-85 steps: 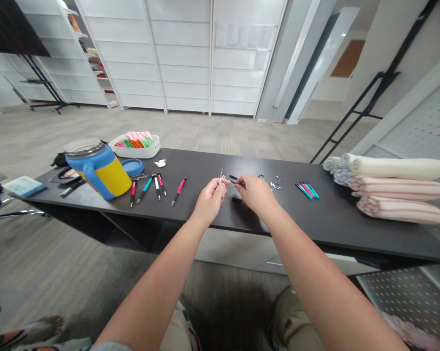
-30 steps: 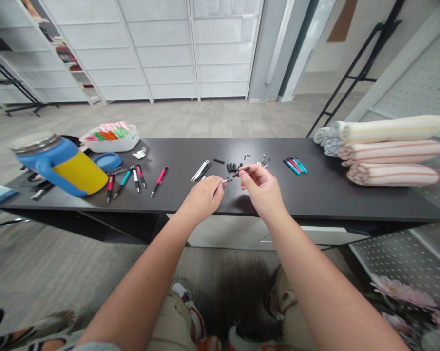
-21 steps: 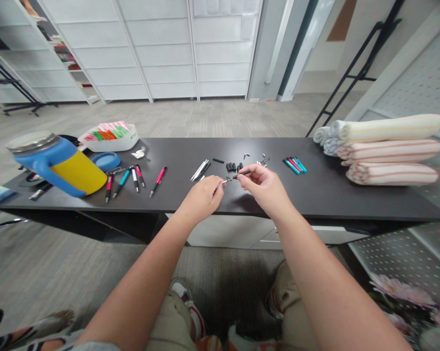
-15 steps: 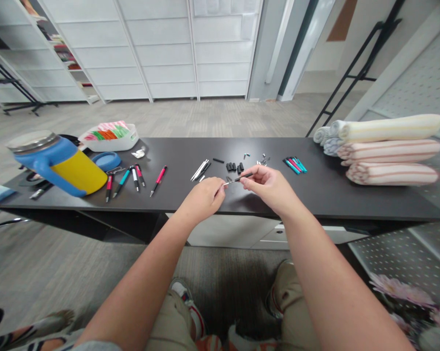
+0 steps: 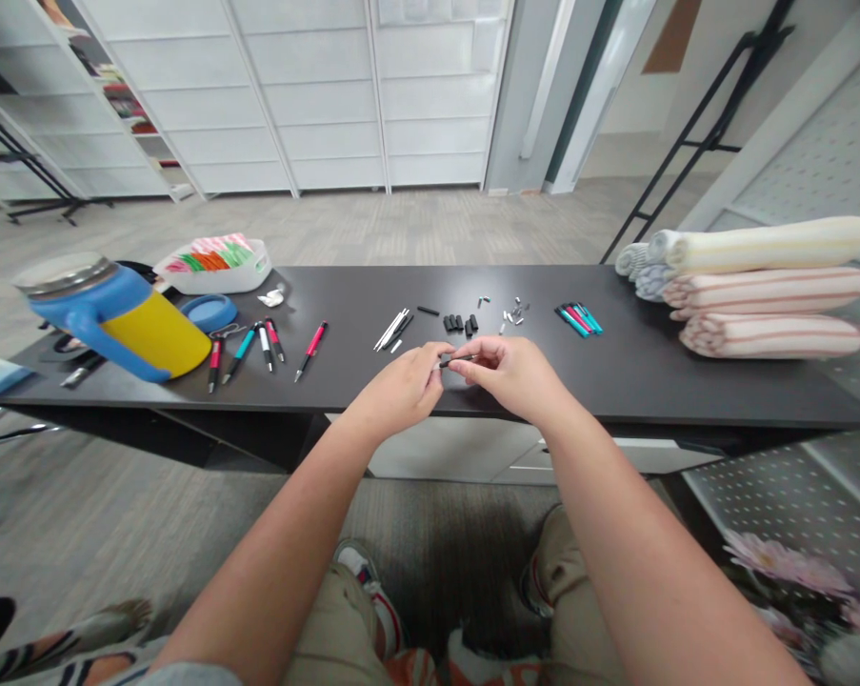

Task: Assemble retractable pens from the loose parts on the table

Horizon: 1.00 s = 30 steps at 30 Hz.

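Note:
My left hand (image 5: 407, 383) is closed in a pinch on a thin pen refill (image 5: 436, 366), most of it hidden by the fingers. My right hand (image 5: 513, 372) pinches a slim black pen barrel (image 5: 461, 359), its end in line with the refill and close to the left fingertips. Just beyond the hands lie several short black grips (image 5: 461, 324) and a longer black piece (image 5: 428, 311). White refills (image 5: 390, 330) rest to their left. Small metal pen parts (image 5: 518, 311) are scattered on the right.
Several red, teal and white pens (image 5: 265, 345) lie on the dark table (image 5: 644, 381) at left, near a blue-and-yellow jug (image 5: 144, 329) and a white basket (image 5: 248, 278). Coloured barrels (image 5: 578, 320) lie at right, before rolled towels (image 5: 765, 291).
My right hand has moved left, bringing the black barrel up to my left fingers. Less of the refill shows between the hands. The left hand has barely moved.

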Available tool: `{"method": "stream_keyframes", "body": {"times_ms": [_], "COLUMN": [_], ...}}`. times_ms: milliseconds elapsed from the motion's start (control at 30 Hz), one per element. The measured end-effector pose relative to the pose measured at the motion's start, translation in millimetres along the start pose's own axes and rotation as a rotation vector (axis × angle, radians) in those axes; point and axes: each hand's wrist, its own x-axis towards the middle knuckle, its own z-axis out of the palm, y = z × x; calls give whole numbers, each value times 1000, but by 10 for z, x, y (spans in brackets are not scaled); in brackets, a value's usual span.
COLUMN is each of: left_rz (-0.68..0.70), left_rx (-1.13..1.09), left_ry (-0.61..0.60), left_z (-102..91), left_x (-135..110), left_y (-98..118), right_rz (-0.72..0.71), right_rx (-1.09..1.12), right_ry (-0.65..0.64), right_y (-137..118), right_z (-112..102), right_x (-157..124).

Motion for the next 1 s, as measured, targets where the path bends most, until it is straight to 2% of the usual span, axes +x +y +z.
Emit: {"method": "stream_keyframes", "body": {"times_ms": [100, 267, 467, 633, 833, 1000], "left_rz": [27, 71, 67, 52, 58, 38], "left_rx": [13, 105, 160, 169, 95, 111], "left_ry": [-5, -17, -1, -40, 15, -27], "left_z": [2, 33, 57, 35, 32, 20], "left_x": [2, -14, -21, -12, -7, -9], "left_y": [-4, -48, -79, -66, -95, -85], "right_rz": [-78, -156, -177, -211, -260, -227], "right_rx": [-164, -293, -325, -307, -311, -431], "right_ry": [21, -7, 4, -5, -18, -49], "right_y": [-24, 18, 8, 11, 39, 10], "right_z": [-39, -83, -112, -131, -122, -105], "right_x": [-13, -28, -41, -45, -37, -39]}}
